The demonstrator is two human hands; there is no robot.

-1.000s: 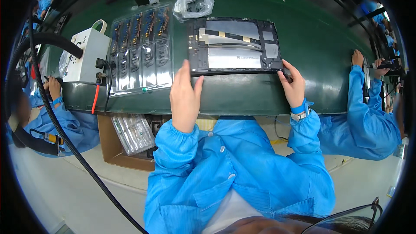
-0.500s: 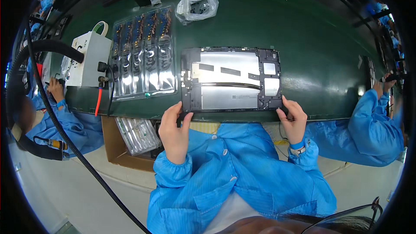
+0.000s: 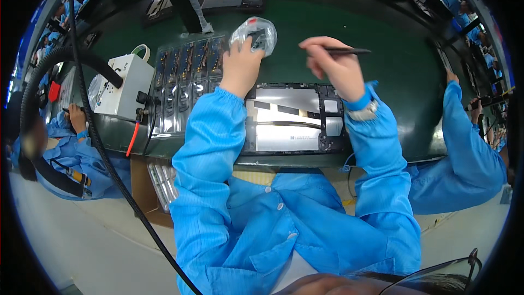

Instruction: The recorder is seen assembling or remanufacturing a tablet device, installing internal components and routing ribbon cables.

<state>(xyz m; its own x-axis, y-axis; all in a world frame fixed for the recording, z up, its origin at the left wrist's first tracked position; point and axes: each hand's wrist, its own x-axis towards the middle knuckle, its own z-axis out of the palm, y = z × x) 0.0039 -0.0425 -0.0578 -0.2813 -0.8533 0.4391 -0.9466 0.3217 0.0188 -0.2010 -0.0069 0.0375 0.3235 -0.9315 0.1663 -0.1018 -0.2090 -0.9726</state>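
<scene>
An open tablet back (image 3: pixel 289 120) with silver plates and black strips lies on the green belt (image 3: pixel 398 87) in front of me, between my forearms. My left hand (image 3: pixel 241 61) reaches past it and grips a clear plastic bag of small parts (image 3: pixel 255 34). My right hand (image 3: pixel 334 65) is raised above the tablet's far right corner, holding a thin black tool (image 3: pixel 345 51) that points right.
A clear tray of dark parts (image 3: pixel 183 84) lies left of the tablet, beside a white box with a handle (image 3: pixel 123 87). A cardboard box (image 3: pixel 153 186) sits under the table edge. Workers in blue sit on the left (image 3: pixel 65 147) and right (image 3: pixel 464 147).
Both hands left the tablet's near corners. The left hand went forward to the plastic bag; the right hand rose with a black tool in it.
</scene>
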